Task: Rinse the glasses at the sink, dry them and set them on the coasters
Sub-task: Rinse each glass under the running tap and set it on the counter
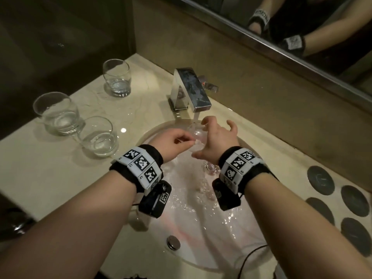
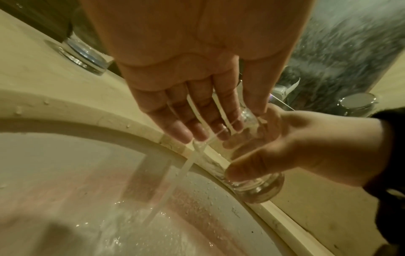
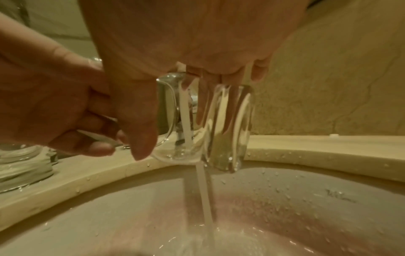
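Note:
A clear glass [image 1: 196, 133] is tilted under the running tap [image 1: 191, 87], over the sink [image 1: 150, 132]. My left hand [image 1: 190, 142] pinches its rim from the left. Arched over it from the right, my right hand [image 1: 209, 135] grips its body, thumb in front and fingers behind. In the left wrist view the thick base of the glass [image 2: 256, 188] shows below the right thumb, and water [image 2: 186, 166] spills from the rim into the basin. Three more clear glasses [image 1: 116, 77] [image 1: 56, 113] [image 1: 98, 135] stand on the counter at the left. Several dark round coasters [image 1: 320, 183] lie on the counter at the right.
Water [image 3: 203, 190] streams into the wet basin, whose drain plug [image 1: 173, 242] is near me. A mirror [image 1: 302, 27] runs along the back wall. A dark wall closes off the counter [image 1: 40, 168] on the left.

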Action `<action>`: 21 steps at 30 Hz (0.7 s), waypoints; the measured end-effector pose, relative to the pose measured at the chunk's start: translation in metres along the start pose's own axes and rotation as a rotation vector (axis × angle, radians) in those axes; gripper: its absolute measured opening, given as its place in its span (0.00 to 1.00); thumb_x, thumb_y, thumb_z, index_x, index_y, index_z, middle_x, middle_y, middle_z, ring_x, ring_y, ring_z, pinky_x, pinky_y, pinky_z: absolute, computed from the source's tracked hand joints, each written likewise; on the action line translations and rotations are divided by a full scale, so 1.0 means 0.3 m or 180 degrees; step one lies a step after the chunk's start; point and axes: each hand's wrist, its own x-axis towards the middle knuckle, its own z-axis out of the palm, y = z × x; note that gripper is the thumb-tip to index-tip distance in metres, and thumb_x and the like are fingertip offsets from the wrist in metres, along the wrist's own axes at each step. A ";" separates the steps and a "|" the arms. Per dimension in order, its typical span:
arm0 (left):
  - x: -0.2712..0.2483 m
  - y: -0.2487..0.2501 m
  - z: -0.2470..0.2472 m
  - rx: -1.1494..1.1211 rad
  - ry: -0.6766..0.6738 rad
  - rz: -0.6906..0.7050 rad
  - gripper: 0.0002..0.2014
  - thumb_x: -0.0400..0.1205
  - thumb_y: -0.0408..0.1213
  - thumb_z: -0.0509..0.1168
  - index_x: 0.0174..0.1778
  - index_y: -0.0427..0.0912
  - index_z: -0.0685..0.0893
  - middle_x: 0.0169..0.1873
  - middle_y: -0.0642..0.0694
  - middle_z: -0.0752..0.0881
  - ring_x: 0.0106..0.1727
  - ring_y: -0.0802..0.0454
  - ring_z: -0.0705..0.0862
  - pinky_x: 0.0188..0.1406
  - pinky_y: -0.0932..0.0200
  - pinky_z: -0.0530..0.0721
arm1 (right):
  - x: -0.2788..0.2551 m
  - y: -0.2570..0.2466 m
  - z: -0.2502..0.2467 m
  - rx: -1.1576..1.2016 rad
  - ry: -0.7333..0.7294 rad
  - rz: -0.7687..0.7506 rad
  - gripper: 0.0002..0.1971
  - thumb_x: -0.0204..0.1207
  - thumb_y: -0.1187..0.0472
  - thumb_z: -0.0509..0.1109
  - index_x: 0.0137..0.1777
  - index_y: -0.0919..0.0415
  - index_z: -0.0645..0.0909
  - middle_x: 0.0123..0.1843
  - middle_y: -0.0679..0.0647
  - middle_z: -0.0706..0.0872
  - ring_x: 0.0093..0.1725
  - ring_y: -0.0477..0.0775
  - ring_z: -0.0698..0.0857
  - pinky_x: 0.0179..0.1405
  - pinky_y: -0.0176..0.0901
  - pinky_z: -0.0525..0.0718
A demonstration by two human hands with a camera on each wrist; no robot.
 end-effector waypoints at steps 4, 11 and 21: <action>0.053 -0.004 0.003 -0.0382 0.0067 -0.0119 0.09 0.80 0.40 0.68 0.55 0.48 0.85 0.44 0.57 0.84 0.48 0.60 0.82 0.49 0.69 0.77 | 0.053 -0.005 0.004 0.0215 -0.0101 0.0078 0.44 0.60 0.36 0.77 0.69 0.54 0.61 0.57 0.45 0.82 0.58 0.49 0.82 0.71 0.53 0.55; 0.150 0.015 0.005 -0.1601 -0.0257 -0.0659 0.03 0.83 0.32 0.63 0.45 0.41 0.80 0.40 0.47 0.86 0.37 0.57 0.84 0.38 0.63 0.85 | 0.118 0.006 0.033 0.0591 -0.0127 0.0050 0.47 0.58 0.30 0.75 0.70 0.55 0.62 0.52 0.42 0.84 0.57 0.46 0.81 0.65 0.49 0.61; 0.193 -0.032 0.020 -0.3171 0.0014 -0.0944 0.04 0.84 0.30 0.59 0.49 0.39 0.79 0.41 0.44 0.87 0.47 0.49 0.86 0.54 0.46 0.85 | 0.125 0.089 0.108 0.4967 -0.0164 0.0793 0.15 0.76 0.56 0.68 0.61 0.44 0.72 0.67 0.62 0.79 0.59 0.62 0.84 0.56 0.57 0.84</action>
